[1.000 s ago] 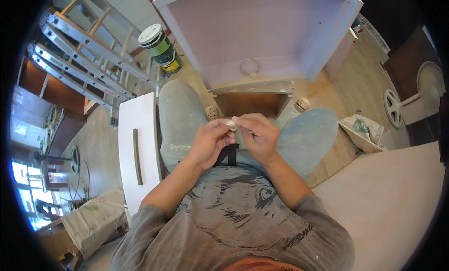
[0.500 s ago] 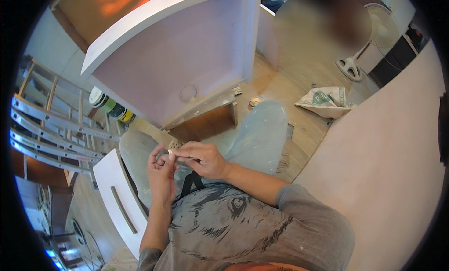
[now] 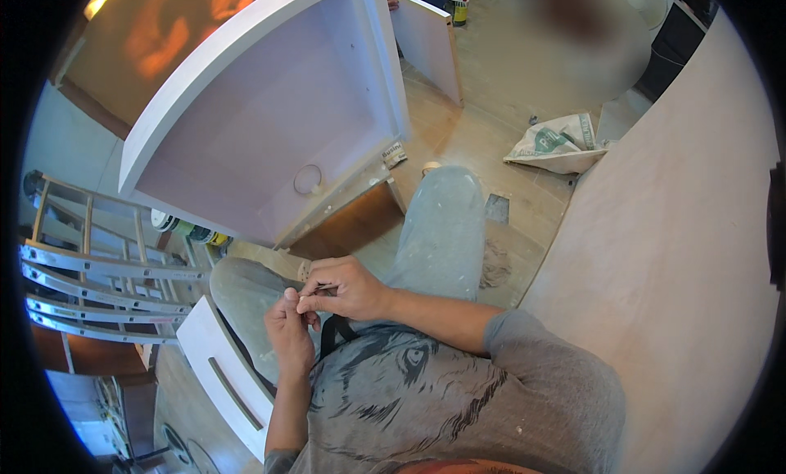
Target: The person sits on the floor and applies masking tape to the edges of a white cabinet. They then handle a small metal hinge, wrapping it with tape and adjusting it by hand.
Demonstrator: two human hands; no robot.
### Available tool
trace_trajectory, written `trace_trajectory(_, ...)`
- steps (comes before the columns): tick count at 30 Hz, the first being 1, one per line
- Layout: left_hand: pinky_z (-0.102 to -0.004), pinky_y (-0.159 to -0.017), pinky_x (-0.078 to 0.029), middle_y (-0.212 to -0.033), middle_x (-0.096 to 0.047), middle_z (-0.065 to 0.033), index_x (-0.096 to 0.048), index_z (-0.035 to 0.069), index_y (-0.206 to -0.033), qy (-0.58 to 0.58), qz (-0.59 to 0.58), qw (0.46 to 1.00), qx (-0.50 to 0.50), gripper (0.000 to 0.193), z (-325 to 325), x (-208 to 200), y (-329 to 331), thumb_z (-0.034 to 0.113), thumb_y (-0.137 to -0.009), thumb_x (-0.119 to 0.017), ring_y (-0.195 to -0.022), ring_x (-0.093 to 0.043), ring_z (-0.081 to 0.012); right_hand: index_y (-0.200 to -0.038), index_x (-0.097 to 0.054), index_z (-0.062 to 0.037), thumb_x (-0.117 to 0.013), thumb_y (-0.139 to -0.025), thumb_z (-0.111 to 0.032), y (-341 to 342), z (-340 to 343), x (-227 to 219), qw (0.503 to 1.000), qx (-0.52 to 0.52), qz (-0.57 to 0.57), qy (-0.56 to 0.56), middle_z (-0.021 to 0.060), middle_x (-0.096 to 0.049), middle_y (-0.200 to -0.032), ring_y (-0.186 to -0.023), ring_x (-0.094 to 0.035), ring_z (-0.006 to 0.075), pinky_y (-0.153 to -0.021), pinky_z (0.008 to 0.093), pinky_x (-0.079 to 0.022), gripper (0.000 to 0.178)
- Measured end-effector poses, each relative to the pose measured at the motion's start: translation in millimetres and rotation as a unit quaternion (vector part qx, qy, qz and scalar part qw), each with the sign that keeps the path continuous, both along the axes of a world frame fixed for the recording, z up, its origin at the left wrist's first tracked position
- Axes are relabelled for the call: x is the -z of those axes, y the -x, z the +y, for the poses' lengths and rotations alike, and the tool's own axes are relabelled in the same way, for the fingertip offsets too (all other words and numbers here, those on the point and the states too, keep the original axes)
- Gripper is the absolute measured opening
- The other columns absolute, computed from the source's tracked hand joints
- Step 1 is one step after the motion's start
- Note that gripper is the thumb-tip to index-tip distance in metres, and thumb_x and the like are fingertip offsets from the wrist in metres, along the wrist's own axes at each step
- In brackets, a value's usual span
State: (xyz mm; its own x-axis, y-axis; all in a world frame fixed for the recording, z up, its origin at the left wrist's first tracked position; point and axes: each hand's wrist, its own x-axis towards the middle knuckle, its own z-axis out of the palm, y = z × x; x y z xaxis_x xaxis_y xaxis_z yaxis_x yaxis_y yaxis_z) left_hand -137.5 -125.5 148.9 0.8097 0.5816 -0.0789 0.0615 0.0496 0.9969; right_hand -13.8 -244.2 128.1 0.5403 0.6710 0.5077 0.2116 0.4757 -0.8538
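Both hands meet over my lap with their fingertips together. My left hand (image 3: 291, 331) has its fingers curled and its thumb raised against the right fingertips. Bent in a pinch, my right hand (image 3: 348, 287) has a thin, dark, narrow thing (image 3: 326, 289) showing among its fingers; its kind is unclear. Whatever lies between the touching fingertips is too small and covered to make out. Just beyond the hands, a beige piece with dark holes (image 3: 304, 271) shows partly. My legs in dusty grey-green trousers (image 3: 446, 228) are bent on either side.
Ahead stands a white curved cabinet panel (image 3: 270, 122), with a brown open box (image 3: 352, 224) below. A white drawer front with a long handle (image 3: 225, 376) and an aluminium ladder (image 3: 106, 269) are at left. To the right are a sack (image 3: 557, 142) and a large pale board (image 3: 655, 269).
My left fingers, spread before, have curled in. A small pale bit seen at the fingertips is now hidden. The view has shifted, and the hands sit slightly lower in it.
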Motion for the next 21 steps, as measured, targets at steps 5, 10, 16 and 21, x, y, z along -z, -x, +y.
trace_trajectory(5, -0.0225, -0.046, -0.036, -0.062, -0.05, 0.0002, -0.058, 0.007, -0.074, 0.054, 0.006, 0.998, -0.023, 0.049, -2.0, 2.4, -1.7, 0.046, -0.104, -0.054, -0.051, -0.044, -0.0075, -0.079, -0.067, -0.0004, -0.073, -0.094, -0.023, -19.3, -19.7, -19.4, 0.987, 0.154, -0.037, 0.011, 0.0042, -0.057, -0.069, -0.064, -0.057, 0.0123, -0.055, 0.0274, -0.042, 0.028)
trace_trajectory(10, -0.022, -0.044, -0.032, -0.061, -0.048, 0.0008, -0.057, 0.006, -0.073, 0.072, 0.034, 0.995, -0.067, 0.05, 0.4, 5.8, 2.2, 0.045, -0.103, -0.056, -0.05, -0.042, -0.0072, -0.075, -0.07, -0.003, -0.071, -0.095, -0.028, -94.7, -76.3, -23.8, 0.954, 0.297, -0.015, -0.036, 0.0011, -0.058, -0.063, -0.058, -0.053, 0.0084, -0.052, 0.0252, -0.041, 0.032)
trace_trajectory(16, -0.0213, -0.045, -0.031, -0.065, -0.053, 0.0005, -0.056, 0.008, -0.074, 0.099, 0.05, 0.992, -0.061, 0.041, 11.7, 16.6, 3.9, 0.038, -0.102, -0.062, -0.051, -0.041, -0.0053, -0.067, -0.07, -0.0055, -0.086, -0.082, -0.023, -180.9, -185.8, -41.8, 0.813, 0.576, -0.026, 0.084, -0.0037, -0.059, -0.059, -0.056, -0.049, 0.0037, -0.05, 0.0221, -0.038, 0.028)
trace_trajectory(21, -0.0208, -0.046, -0.03, -0.069, -0.058, -0.0002, -0.056, 0.009, -0.075, 0.089, 0.081, 0.993, -0.016, 0.032, 9.1, 24.6, -11.5, 0.029, -0.097, -0.07, -0.052, -0.041, -0.0042, -0.084, -0.075, -0.0038, -0.087, -0.077, -0.014, -247.3, -278.8, -58.8, 0.719, 0.686, -0.092, 0.061, 0.0015, -0.072, -0.079, -0.067, -0.06, 0.0051, -0.062, 0.0234, -0.049, 0.018)
